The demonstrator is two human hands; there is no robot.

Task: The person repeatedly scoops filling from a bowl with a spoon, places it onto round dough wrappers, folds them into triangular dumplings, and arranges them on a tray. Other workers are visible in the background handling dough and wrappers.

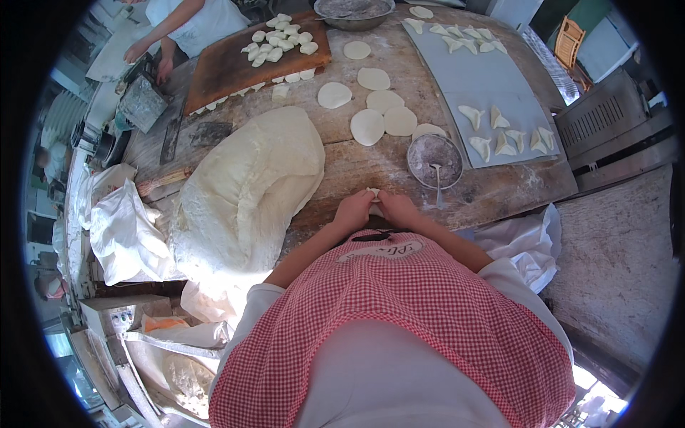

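At the table's near edge, my left hand (353,211) and my right hand (398,208) pinch a small dough piece (375,209) between their fingertips. My fingers hide most of it. Just ahead and to the right stands a bowl (411,170) of purplish-grey filling, a metal spoon (438,184) leaning over its rim. Flat dough rounds (367,127) lie beyond my hands, some overlapping. To the right, a grey board (484,83) carries folded three-cornered dough pieces (480,147) in a near group and a far group. A large dough mass (251,176) rests left of my hands.
A brown board (219,80) bears a heap of small dough lumps (278,40). Another bowl (353,22) stands at the far edge. At the upper left, a person's hands (138,51) are near a metal machine (142,101). White sacks (126,230) lie left of the dough mass.
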